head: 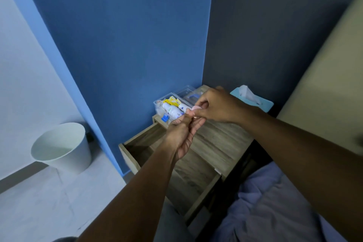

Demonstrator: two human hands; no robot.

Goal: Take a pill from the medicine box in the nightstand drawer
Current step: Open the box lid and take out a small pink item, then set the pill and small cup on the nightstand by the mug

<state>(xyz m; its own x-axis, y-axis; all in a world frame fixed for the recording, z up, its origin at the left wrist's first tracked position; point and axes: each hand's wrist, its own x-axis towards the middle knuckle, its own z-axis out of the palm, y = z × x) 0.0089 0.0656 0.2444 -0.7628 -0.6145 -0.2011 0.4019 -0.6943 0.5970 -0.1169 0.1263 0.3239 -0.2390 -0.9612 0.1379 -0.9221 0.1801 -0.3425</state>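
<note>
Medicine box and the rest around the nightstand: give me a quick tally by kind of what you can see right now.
Clear medicine box, open on the nightstand: 1
White bottles in it: 2 I can make out
Pink object pinched between right hand and left hand: 1
Open drawer: 1
Tissue box: 1
White bin: 1
Total: 7

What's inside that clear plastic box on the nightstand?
The clear box holds a white bottle, a yellow packet and a blue item. The hands cover its right side, so the rest is hidden.
</note>
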